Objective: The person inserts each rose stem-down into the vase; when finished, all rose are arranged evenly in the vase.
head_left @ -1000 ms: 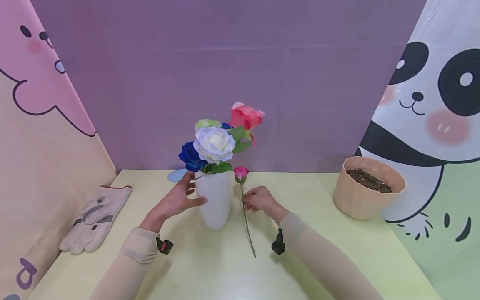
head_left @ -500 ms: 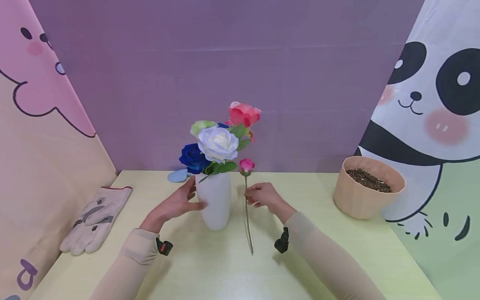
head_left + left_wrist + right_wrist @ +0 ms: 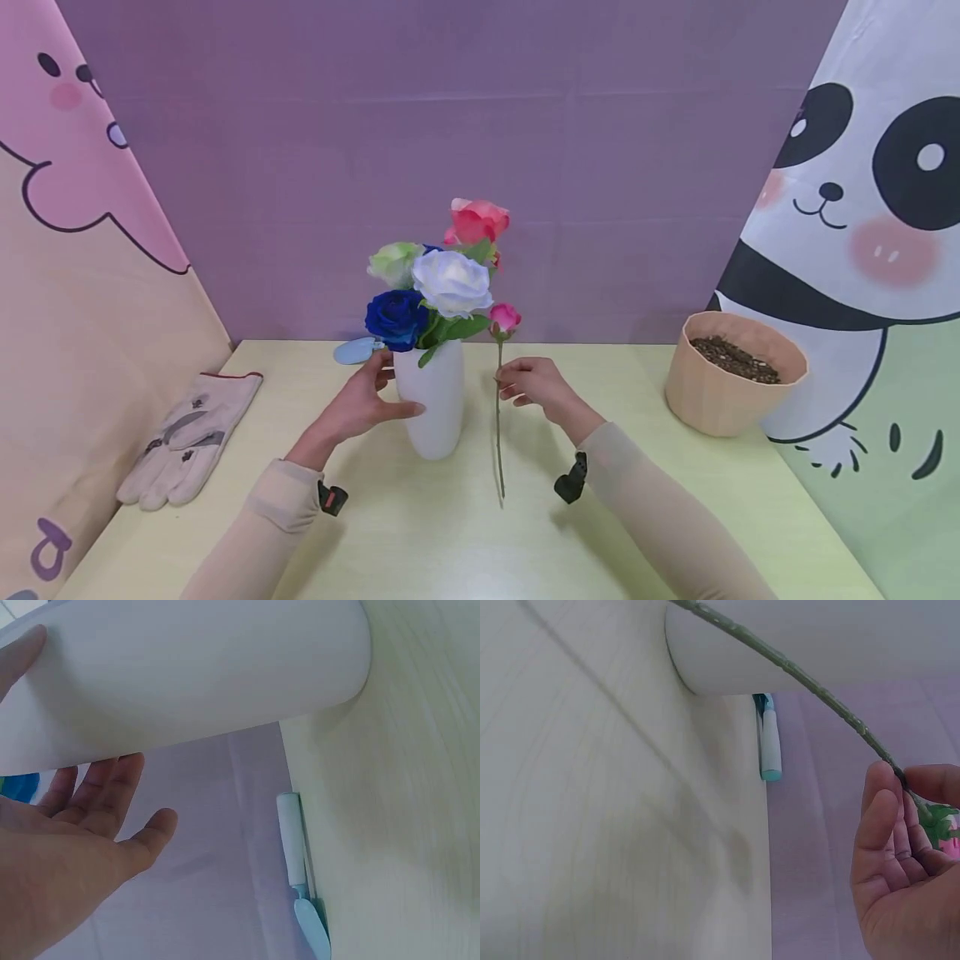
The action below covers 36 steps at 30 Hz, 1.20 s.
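Observation:
A tall white vase [image 3: 437, 408] stands upright on the table, bearing several artificial flowers: a blue rose [image 3: 396, 319], a white rose [image 3: 453, 283], a coral-pink flower [image 3: 480, 220] and a pale green one [image 3: 394, 264]. My left hand [image 3: 367, 406] holds the vase from its left, thumb across the front and fingers behind; the left wrist view shows fingertips at the vase wall [image 3: 202, 675]. Just right of the vase, my right hand [image 3: 538, 385] pinches the thin stem [image 3: 810, 682] of a single pink flower [image 3: 505, 317]. Its bloom points up and its stem hangs down, outside the vase.
A light blue trowel [image 3: 354, 351] lies behind the vase at the table's back edge. Grey-white gloves [image 3: 191, 437] rest on the left side. A peach pot [image 3: 708, 392] with dark soil stands at the right. Purple cloth [image 3: 637, 167] backs the table.
The flowers in the vase have turned, the white rose shifting right and the green one emerging at left. My right hand has moved the pink flower up and slightly right, its stem now nearly vertical.

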{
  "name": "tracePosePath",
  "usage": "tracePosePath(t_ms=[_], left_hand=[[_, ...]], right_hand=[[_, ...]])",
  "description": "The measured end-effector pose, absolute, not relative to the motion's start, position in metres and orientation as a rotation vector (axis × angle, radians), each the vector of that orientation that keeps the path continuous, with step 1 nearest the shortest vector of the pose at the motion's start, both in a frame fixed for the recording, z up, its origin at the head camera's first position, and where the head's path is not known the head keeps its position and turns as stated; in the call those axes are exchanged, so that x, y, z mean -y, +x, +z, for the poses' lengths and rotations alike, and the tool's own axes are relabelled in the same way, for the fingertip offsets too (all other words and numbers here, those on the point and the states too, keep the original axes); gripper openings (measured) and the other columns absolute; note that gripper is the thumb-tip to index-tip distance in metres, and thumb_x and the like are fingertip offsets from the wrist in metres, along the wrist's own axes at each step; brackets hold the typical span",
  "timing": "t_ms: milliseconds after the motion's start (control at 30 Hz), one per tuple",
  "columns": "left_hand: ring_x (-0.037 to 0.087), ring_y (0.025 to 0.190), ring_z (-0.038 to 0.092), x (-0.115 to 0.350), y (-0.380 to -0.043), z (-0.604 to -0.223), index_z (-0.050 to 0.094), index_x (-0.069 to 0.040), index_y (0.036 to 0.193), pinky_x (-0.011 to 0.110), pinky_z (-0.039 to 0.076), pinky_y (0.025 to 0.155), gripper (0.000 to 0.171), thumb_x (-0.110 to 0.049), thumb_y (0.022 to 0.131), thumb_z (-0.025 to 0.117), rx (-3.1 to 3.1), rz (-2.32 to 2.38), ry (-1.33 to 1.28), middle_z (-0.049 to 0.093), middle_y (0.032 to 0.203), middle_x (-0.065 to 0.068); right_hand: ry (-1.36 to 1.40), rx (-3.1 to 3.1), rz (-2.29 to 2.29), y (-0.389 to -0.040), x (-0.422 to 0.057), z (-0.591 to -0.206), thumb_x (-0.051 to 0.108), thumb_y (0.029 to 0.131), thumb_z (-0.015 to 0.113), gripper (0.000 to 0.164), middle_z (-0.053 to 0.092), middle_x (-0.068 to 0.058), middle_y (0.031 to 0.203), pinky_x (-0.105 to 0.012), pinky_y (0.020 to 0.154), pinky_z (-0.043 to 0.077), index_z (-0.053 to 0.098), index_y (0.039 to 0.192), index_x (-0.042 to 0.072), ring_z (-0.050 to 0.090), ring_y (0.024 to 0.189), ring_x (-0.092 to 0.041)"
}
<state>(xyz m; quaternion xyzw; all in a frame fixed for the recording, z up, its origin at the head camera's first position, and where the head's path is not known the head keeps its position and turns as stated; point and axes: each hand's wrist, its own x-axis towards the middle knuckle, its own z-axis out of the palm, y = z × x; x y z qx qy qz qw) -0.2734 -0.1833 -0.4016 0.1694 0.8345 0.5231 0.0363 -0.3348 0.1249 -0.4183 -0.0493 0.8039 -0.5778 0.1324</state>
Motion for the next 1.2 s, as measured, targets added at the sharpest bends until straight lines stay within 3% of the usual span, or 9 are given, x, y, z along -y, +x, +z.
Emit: tracePosePath(t_ms=[133, 367, 633, 933, 1067, 1200], left_hand=[[0.039, 0.139, 0.045, 0.183, -0.274, -0.403, 0.031, -0.009, 0.149, 0.060, 0.035, 0.116, 0.090, -0.027, 0.079, 0.086, -2.574, 1.616, 0.540, 0.043, 0.150, 0.014], [0.043, 0.148, 0.031, 0.188, -0.277, -0.401, 0.014, -0.012, 0.159, 0.060, 0.026, 0.120, 0.091, -0.016, 0.090, 0.075, -2.402, 1.655, 0.675, 0.030, 0.160, 0.018], [0.043, 0.149, 0.030, 0.187, -0.279, -0.400, 0.013, -0.010, 0.159, 0.058, 0.029, 0.120, 0.091, -0.011, 0.091, 0.073, -2.344, 1.678, 0.691, 0.030, 0.159, 0.019], [0.039, 0.137, 0.045, 0.178, -0.273, -0.398, 0.027, -0.017, 0.151, 0.055, 0.046, 0.110, 0.092, -0.026, 0.080, 0.085, -2.477, 1.667, 0.530, 0.039, 0.151, 0.010], [0.040, 0.139, 0.044, 0.177, -0.270, -0.397, 0.023, -0.016, 0.153, 0.059, 0.039, 0.114, 0.094, -0.026, 0.082, 0.084, -2.481, 1.659, 0.549, 0.037, 0.154, 0.011], [0.041, 0.147, 0.034, 0.180, -0.271, -0.397, 0.014, -0.016, 0.159, 0.060, 0.031, 0.119, 0.095, -0.019, 0.088, 0.077, -2.411, 1.653, 0.633, 0.030, 0.160, 0.014]], right_hand=[[-0.158, -2.319, -1.699, -0.334, -0.126, -0.416, 0.021, 0.099, 0.062, 0.032, 0.074, -0.010, 0.098, -0.026, 0.069, 0.057, 0.065, 0.120, -0.003, 0.070, 0.079, -0.014], [-0.172, -2.301, -1.727, -0.333, -0.127, -0.414, 0.021, 0.099, 0.062, 0.031, 0.073, -0.010, 0.101, -0.027, 0.071, 0.057, 0.066, 0.119, -0.001, 0.071, 0.088, -0.021], [-0.207, -2.270, -1.741, -0.329, -0.128, -0.405, 0.017, 0.101, 0.058, 0.031, 0.072, -0.010, 0.100, -0.033, 0.075, 0.058, 0.063, 0.121, -0.006, 0.069, 0.099, -0.036], [-0.167, -2.235, -1.855, -0.329, -0.130, -0.400, 0.019, 0.099, 0.062, 0.028, 0.068, 0.000, 0.094, -0.027, 0.071, 0.056, 0.063, 0.119, -0.001, 0.069, 0.081, -0.014], [-0.172, -2.160, -1.945, -0.326, -0.131, -0.393, 0.014, 0.098, 0.062, 0.030, 0.069, 0.000, 0.090, -0.023, 0.072, 0.059, 0.060, 0.120, -0.006, 0.070, 0.078, -0.011], [-0.178, -2.096, -1.998, -0.326, -0.132, -0.390, 0.014, 0.098, 0.063, 0.028, 0.070, 0.000, 0.088, -0.022, 0.074, 0.060, 0.059, 0.118, -0.006, 0.072, 0.078, -0.010]])
